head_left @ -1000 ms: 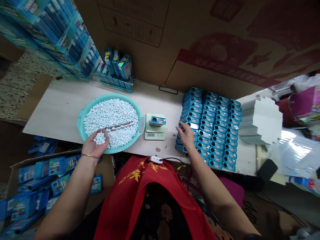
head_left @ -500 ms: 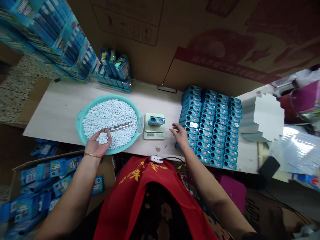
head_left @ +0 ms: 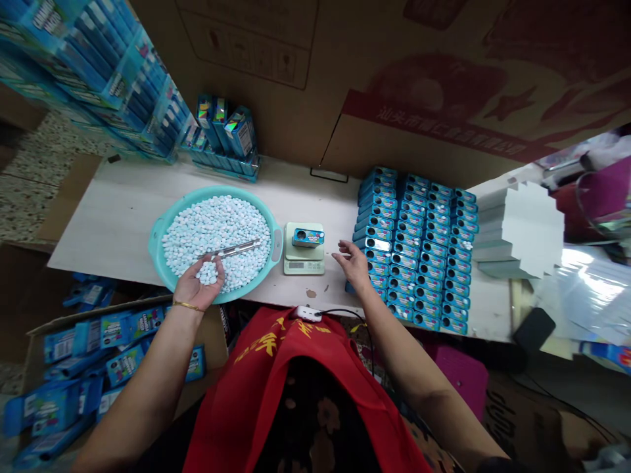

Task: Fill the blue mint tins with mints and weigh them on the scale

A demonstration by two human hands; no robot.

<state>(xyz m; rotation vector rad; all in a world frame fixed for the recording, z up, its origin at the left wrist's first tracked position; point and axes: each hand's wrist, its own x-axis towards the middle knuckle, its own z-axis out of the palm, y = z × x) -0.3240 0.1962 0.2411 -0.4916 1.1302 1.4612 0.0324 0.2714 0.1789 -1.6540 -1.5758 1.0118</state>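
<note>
My left hand (head_left: 199, 288) is cupped palm-up over the near side of a turquoise basin (head_left: 154, 246), holding a small heap of pale mints. More pale mints (head_left: 211, 217) fill the basin, and a metal scoop or tongs (head_left: 237, 249) lies on top of them by my fingertips. To the basin's right stands a small kitchen scale (head_left: 304, 266) carrying one blue box (head_left: 309, 237) with a dark round hole in its top. My right hand (head_left: 355, 264) hovers between the scale and the rows of blue boxes (head_left: 404, 246), fingers apart and nothing in them.
A large cardboard carton (head_left: 296, 112) walls off the table's back. A display tray (head_left: 221, 161) of blue packs is at back left, beside stacked trays (head_left: 113, 72). Below left, an open carton (head_left: 46, 325) holds flat blue packs. White folded card (head_left: 522, 230) stands at right.
My left hand has shifted slightly to the right with the mints in its palm. My right hand stays almost where it was, and the box remains on the scale.
</note>
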